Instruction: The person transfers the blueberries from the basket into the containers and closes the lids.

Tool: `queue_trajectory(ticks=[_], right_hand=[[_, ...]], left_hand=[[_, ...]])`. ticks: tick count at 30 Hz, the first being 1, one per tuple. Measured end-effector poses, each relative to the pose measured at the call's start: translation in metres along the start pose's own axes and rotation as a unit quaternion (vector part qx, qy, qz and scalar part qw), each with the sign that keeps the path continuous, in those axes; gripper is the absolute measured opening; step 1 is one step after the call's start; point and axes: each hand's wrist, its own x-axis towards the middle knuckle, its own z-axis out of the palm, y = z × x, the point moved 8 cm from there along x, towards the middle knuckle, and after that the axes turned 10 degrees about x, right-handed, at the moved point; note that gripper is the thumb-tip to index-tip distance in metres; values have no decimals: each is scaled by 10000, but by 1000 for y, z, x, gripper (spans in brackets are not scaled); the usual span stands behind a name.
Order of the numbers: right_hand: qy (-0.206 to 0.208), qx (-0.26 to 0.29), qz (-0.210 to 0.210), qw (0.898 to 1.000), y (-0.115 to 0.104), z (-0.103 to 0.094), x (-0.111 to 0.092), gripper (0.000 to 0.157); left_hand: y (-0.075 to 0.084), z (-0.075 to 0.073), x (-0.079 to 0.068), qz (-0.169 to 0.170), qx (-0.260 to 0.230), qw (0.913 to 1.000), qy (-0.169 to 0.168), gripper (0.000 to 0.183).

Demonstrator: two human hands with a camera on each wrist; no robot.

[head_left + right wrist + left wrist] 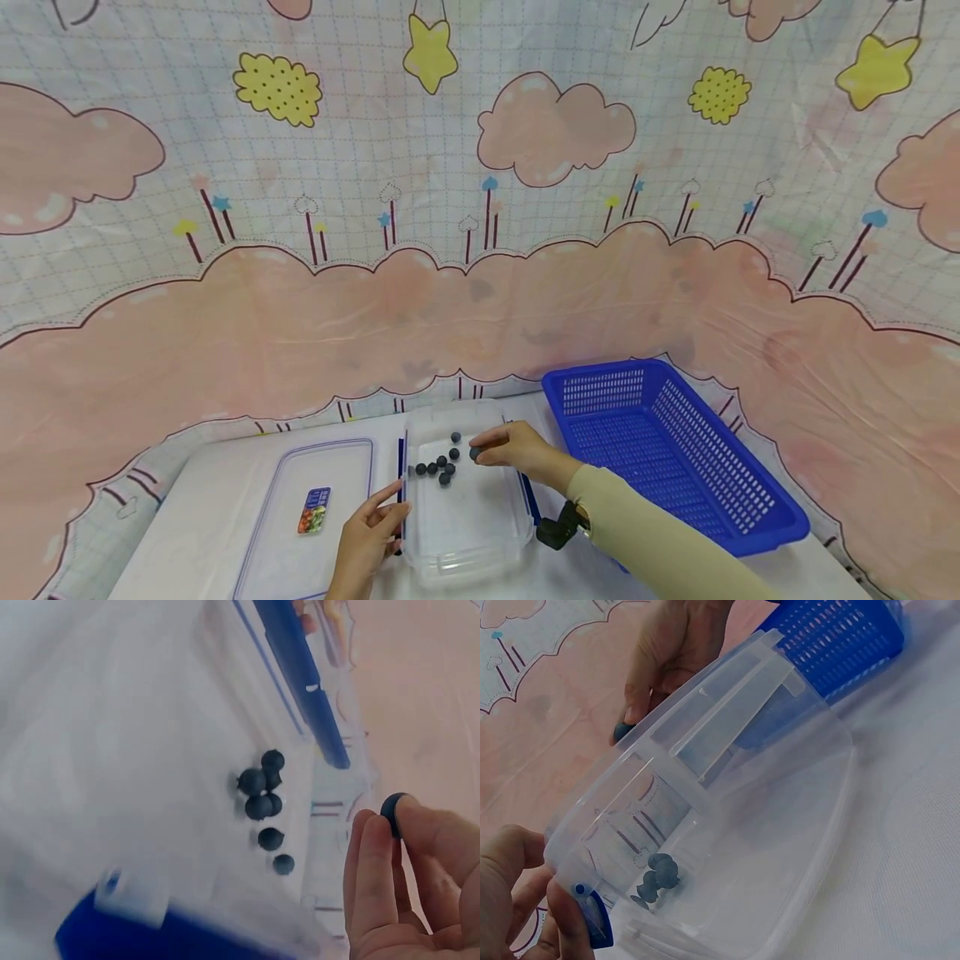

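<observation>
A blueberry (476, 452) is pinched between the thumb and fingers of my right hand (519, 455), over the clear plastic box (480, 521). The right wrist view shows the same blueberry (390, 815) at the fingertips. Several more blueberries (442, 462) lie on the box floor, towards its left and far side. My left hand (366, 532) grips the left wall of the box; in the left wrist view its thumb and fingers hold the rim beside a blue latch (598, 921).
A blue perforated basket (645, 442) stands right of the box. Left of the box lies a clear lid (277, 500) with a colourful label (314, 510) on it. A patterned cloth (480, 317) hangs behind the white table (202, 508).
</observation>
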Motion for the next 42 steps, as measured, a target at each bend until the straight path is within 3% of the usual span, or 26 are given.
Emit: queue_trajectory(ticks=[5,11,22,27,36,42], right_hand=[[-69,308,53,9995,1,15,7,30],[-57,260,107,9996,6,29,14,29],[528,473,610,9956,20,34,31,32],[954,199,767,9923,22,29,39,31],[1421,-420,686,9866,30,24,53,26],[2035,-1059,824,9698,35,19,57,19]], left_hand=[[0,-1,2,33,19,10000,5,48],[0,-1,4,6,-28,10000,-5,48],[3,-3,5,154,-62,9998,-68,49],[3,-3,5,153,-26,9998,-89,49],[3,-3,7,102,1,9999,-120,49],[4,-3,9,105,-12,9998,-174,50]])
